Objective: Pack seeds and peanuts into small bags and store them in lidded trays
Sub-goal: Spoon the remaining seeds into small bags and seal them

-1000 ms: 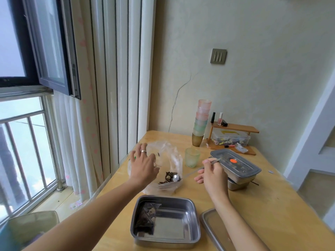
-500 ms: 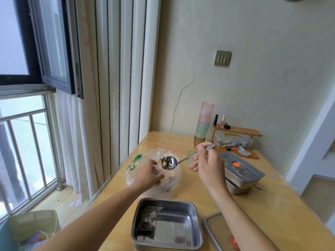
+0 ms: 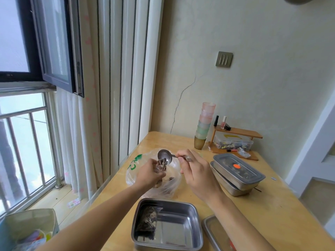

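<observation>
A pale wooden surface (image 3: 253,205) stands in the corner by the window and carries everything. Near its left edge slumps a large clear plastic bag (image 3: 134,165) with green lettering; a few dark seeds lie loose in its bottom. At the near edge sits an open steel tray (image 3: 181,223), its left side taken up by one packed bag (image 3: 147,220) full of dark seeds, the rest bare metal. To the right, two lidded steel trays (image 3: 239,178) are stacked one on the other, slightly askew; the top lid bears an orange sticker (image 3: 236,166), and dark contents show dimly through it. A loose lid (image 3: 210,230) lies flat just right of the open tray, cut off by the frame's edge.

Against the wall, a tall stack of cups (image 3: 204,124) in pink and green stands beside a low wooden rack (image 3: 239,132), which has small bottles on top and a clear box (image 3: 233,142) of tiny mixed items beneath.

Over the large bag, the left hand (image 3: 148,174) has its grip clamped on a small bag (image 3: 160,167), fingers curled round it with the mouth held up. The right hand (image 3: 195,171) pinches the handle of a metal spoon (image 3: 165,155), grip closed on it. The spoon's bowl is tipped against the small bag's mouth, and striped seeds (image 3: 161,163) sit at the bowl's lower edge and in the opening.
</observation>
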